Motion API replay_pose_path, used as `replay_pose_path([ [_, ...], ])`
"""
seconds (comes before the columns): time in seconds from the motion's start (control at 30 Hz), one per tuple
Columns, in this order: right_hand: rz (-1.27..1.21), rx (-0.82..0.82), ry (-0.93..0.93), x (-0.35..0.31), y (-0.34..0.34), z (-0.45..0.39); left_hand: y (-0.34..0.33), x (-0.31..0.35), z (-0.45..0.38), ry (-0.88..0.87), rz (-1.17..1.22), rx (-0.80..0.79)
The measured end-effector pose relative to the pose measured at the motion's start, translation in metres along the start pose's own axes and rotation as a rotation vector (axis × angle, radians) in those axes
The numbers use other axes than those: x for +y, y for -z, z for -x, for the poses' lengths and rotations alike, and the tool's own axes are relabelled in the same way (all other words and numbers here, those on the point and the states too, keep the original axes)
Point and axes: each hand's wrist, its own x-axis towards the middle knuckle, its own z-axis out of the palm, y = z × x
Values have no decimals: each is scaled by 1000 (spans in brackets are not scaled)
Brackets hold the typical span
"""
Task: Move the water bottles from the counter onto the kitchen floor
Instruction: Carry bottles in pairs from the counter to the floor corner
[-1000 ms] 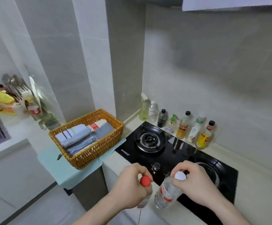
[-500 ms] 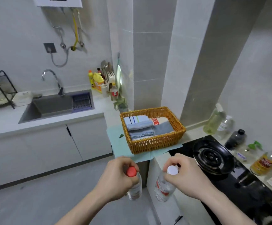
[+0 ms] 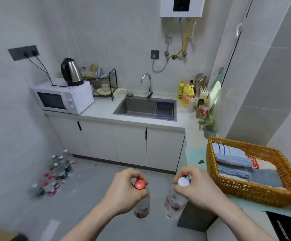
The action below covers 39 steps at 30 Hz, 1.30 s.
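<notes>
Left hand point(image 3: 123, 192) grips the red-capped bottle point(image 3: 141, 204) by its neck, right hand point(image 3: 196, 190) the white-capped bottle point(image 3: 173, 204).

Even, cool, fairly bright light fills the room, casting only soft shadows. Wide-angle distortion bends the walls and the wicker basket point(image 3: 252, 171) near the edges. The cluster of bottles on the floor point(image 3: 56, 173) is smeared by motion blur, and fine detail is soft throughout.

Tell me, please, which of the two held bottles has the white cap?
The bottle in the right hand, the white-capped bottle; the red-capped bottle hangs from the left hand.
</notes>
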Motion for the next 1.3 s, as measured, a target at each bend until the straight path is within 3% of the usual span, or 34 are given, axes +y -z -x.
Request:
replay_pose_path([
  [0.47, -25, -216, 195, -154, -133, -144, 162, -135, -45, 192, -46, 219],
  [1.3, 139, -628, 622, -338, -332, -405, 320, -307, -128, 693, -63, 633],
])
